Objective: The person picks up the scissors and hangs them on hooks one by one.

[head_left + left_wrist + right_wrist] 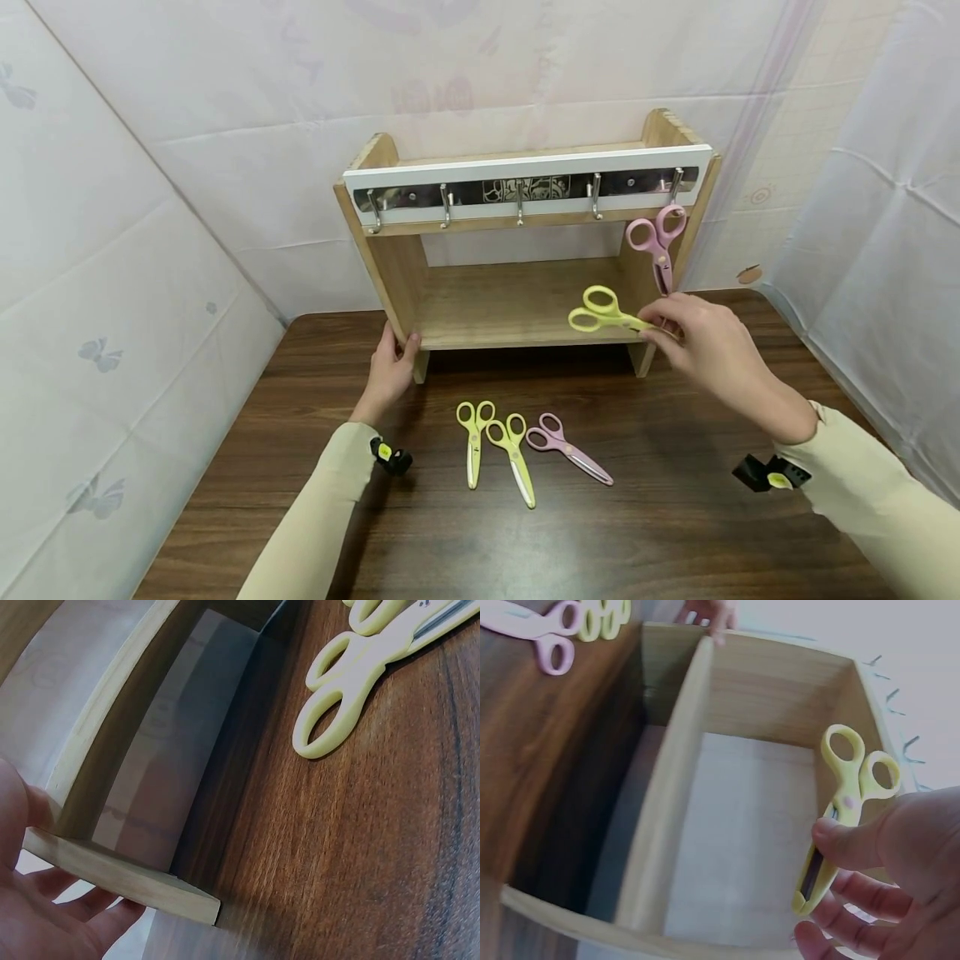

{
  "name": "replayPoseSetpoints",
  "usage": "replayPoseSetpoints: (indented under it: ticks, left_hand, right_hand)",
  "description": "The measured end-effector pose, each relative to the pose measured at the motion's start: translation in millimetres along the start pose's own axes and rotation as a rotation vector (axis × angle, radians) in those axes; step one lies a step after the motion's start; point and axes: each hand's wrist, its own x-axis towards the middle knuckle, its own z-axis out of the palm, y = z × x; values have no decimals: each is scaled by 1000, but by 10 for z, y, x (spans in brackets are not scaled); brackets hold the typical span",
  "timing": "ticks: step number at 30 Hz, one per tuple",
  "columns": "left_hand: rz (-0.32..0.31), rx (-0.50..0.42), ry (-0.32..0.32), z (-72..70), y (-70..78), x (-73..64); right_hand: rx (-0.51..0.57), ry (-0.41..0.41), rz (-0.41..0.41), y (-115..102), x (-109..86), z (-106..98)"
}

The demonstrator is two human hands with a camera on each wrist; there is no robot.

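Taking the shelf unit's middle as the clock centre in the head view, the right hand [708, 337] is at 4 o'clock, thumb and fingers pinching the blade end of the pale yellow plastic scissors [609, 317], whose loops point toward 10 o'clock. The left hand [390, 367] is at 8, its fingers clamped round the side of the pale wooden shelf unit [517, 292].

The pinch takes in only the narrow blade end, so the scissors could twist or slip. The pink plastic scissors [660, 252] hang at 3 o'clock by the rightmost metal hook [677, 179] — a knock from the nearby hand could set them swinging or unseat them. Should the left grip slacken, a push could shift the unit on the dark wooden table [637, 517].

Whether the right hand touches the hanging blades cannot be told, nor how deep their loop sits on the hook. The left fingertips are partly hidden behind the side panel; the left wrist view cuts off the flat yellow scissors [349, 690] at 1 o'clock — the right one shows the hooks only as glare-washed stubs
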Motion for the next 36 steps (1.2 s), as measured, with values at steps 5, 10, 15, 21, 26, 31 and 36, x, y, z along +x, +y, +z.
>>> replayPoseSetpoints:
  ticks: [5, 10, 15, 21, 26, 31, 36]
  left_hand:
    - [8, 5, 0, 2, -7, 1]
    - [11, 7, 0, -1, -8, -2]
    - [6, 6, 0, 2, -16, 0]
    - [7, 7, 7, 2, -16, 1]
    - [9, 16, 6, 3, -18, 1]
    - [12, 15, 6, 0, -21, -1]
    - [16, 13, 10, 0, -16, -7]
  right_hand:
    - [45, 94, -21, -42, 141, -28]
    - [90, 173, -27, -86, 255, -36]
    - [115, 223, -4, -124, 317, -52]
    - [117, 246, 31, -152, 373, -63]
    - [112, 243, 60, -154, 391, -61]
    - [112, 233, 77, -142, 390, -53]
    - [109, 219, 85, -129, 386, -40]
